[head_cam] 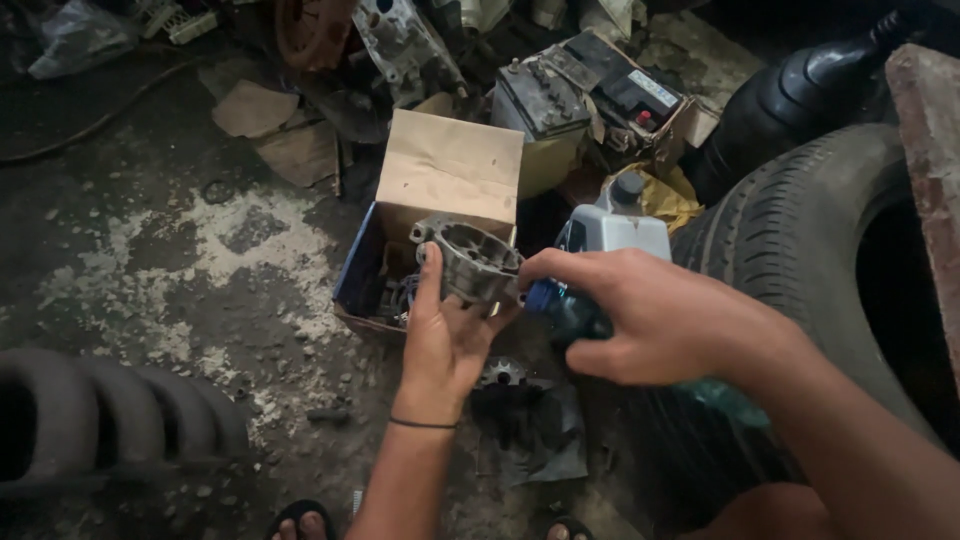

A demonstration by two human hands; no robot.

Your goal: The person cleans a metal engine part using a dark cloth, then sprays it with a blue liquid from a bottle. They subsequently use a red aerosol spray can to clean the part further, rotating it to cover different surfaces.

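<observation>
Grey cast metal — the round housing [470, 262] sits cupped in your left hand [445, 340], palm up, thumb along its left flank and fingers under its base, so that hand is grasping it, not loose. Its bore faces up and slightly toward you; the short axis through that bore tilts a little to the right. Your right hand [655, 318] comes in from the right, clenched round a dark blue-capped bottle [565, 310] whose long axis runs roughly right to left, its cap end just beside the housing's right rim — touching or a hair apart, cannot tell. So the housing lies directly left of the bottle's cap end and the right hand is the nearer one to the gap. Behind the housing stands an open brown cardboard box [440, 180], flap raised, blue on its outer side, small parts dim inside. Just right of it a pale grey-blue plastic canister [620, 228] with a dark screw cap, a yellow wrapper behind it. Farther back — two black battery cases [590, 95] with pale labels. A worn tyre [800, 240] fills the right; a small toothed part [500, 372] rests on a dark rag on the floor below your hands.
</observation>
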